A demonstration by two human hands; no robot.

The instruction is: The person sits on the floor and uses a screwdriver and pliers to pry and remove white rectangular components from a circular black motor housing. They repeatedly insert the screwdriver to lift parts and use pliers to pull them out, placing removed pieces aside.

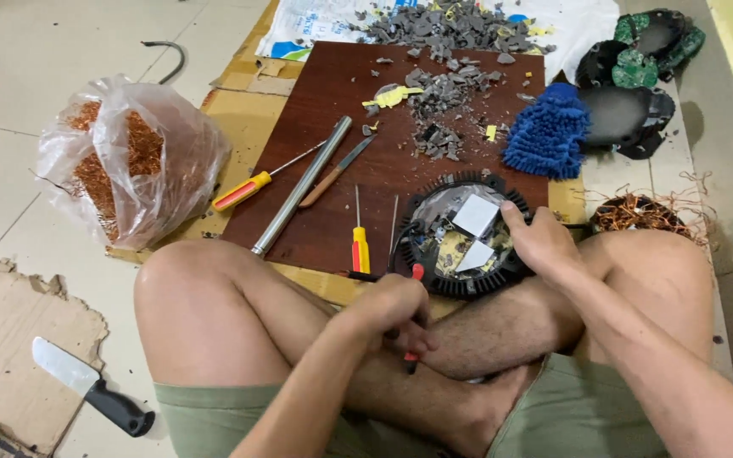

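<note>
I sit cross-legged on the floor. My right hand (541,241) grips the rim of a round black finned lamp housing (461,233) resting against my shin, with pale square pieces inside it. My left hand (394,314) is closed on a red-and-black handled tool (414,318) whose tip points at the housing's near edge. A yellow-and-red screwdriver (360,244) lies right beside my left hand on the dark brown board (332,93).
On the board lie a metal rod (302,185), a second yellow-red screwdriver (249,188), a small knife (336,173) and grey broken fragments (444,93). A bag of copper wire (133,161) sits left, a blue mitt (549,131) right, a cleaver (86,383) on cardboard.
</note>
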